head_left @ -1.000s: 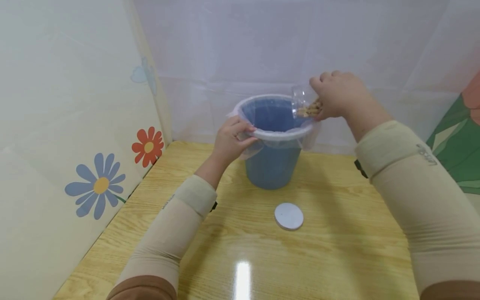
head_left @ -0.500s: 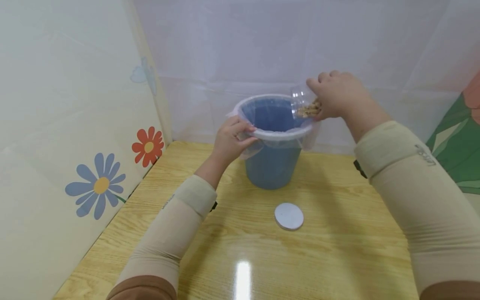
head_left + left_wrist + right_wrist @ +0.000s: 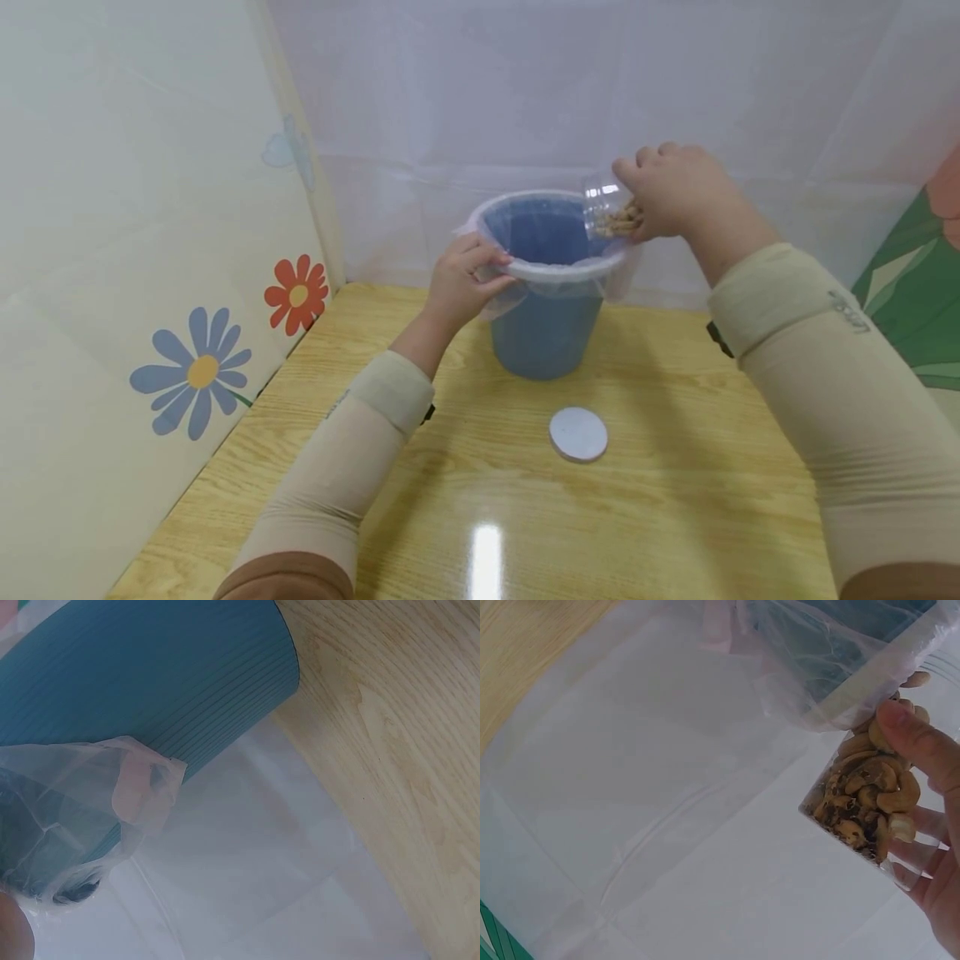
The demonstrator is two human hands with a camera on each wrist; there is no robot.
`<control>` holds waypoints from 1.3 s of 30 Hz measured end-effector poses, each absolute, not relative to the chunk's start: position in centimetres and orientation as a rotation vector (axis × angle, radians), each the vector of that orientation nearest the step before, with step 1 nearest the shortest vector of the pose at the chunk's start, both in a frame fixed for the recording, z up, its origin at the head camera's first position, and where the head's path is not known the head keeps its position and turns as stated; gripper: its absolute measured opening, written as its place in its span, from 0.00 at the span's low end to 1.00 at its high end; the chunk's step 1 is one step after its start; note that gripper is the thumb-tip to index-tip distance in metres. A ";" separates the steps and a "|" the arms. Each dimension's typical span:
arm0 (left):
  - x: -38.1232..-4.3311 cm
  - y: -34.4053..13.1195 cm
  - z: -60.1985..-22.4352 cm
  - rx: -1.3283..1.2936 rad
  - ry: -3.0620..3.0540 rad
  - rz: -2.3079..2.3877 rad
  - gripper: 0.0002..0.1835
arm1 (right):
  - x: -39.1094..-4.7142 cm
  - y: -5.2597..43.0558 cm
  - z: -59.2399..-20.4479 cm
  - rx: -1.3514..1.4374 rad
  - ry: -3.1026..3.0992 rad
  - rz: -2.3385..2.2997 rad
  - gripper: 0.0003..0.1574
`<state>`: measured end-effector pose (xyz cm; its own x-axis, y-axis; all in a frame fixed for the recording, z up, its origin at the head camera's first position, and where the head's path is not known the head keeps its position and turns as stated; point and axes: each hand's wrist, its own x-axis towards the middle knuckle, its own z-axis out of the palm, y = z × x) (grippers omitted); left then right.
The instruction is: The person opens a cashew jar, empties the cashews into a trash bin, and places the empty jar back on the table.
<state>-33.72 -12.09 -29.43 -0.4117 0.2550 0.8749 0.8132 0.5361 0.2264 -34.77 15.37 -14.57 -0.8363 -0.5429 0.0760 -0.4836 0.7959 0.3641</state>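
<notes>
The right hand [image 3: 675, 187] is gripping a clear jar [image 3: 597, 200] with curled fingers, tilting it over the right rim of a blue bin [image 3: 543, 333], cashews [image 3: 874, 795] lying inside. The left hand [image 3: 461, 279] is pinching the translucent liner [image 3: 618, 279] at the bin's left rim, while a round white lid [image 3: 578, 433] is resting on the wood-grain table [image 3: 562, 525].

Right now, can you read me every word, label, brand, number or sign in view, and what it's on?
No text reads clearly.
Right sleeve: dark lettering near the cuff, too blurred to read surely.
Left sleeve: dark lettering near the cuff, too small to read.
Jar, bin, white disc: no text visible.
</notes>
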 end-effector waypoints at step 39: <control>-34.1 -12.0 -29.6 -0.891 -1.925 -0.858 0.12 | -34.8 14.9 -15.3 0.806 -2.802 -0.546 0.62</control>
